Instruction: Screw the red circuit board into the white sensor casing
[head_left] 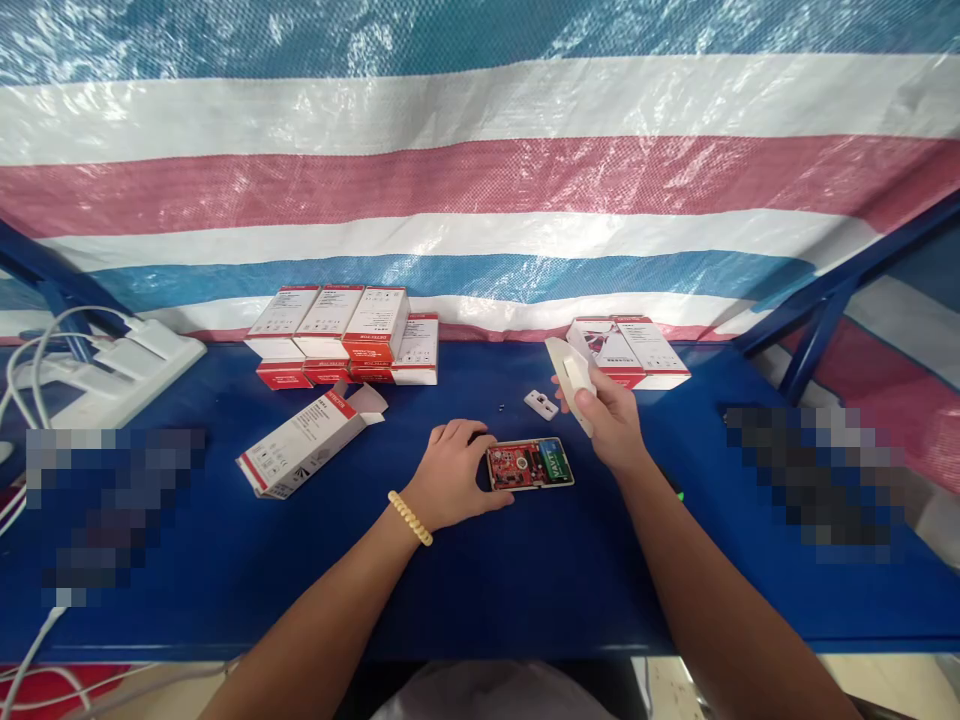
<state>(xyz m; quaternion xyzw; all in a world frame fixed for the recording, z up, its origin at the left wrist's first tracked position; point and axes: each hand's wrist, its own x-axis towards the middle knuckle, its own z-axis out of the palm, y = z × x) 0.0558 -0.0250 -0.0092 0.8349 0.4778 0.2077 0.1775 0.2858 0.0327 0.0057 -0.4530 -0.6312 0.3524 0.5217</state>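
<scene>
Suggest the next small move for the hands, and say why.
I'd probably bring the white cover over the red circuit board: the right hand holds the cover raised and tilted, while the left hand holds the board, which lies face up and uncovered on the blue table.

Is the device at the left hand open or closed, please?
Open: its red circuit board lies exposed, and the right hand holds a white piece apart from it.

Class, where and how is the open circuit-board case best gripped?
Probably by the long edges of the case, coming from the left, as the left hand does: thumb at the near edge, fingers toward the far. It lies flat with the red circuit board exposed upward, so the edges avoid its components.
</scene>
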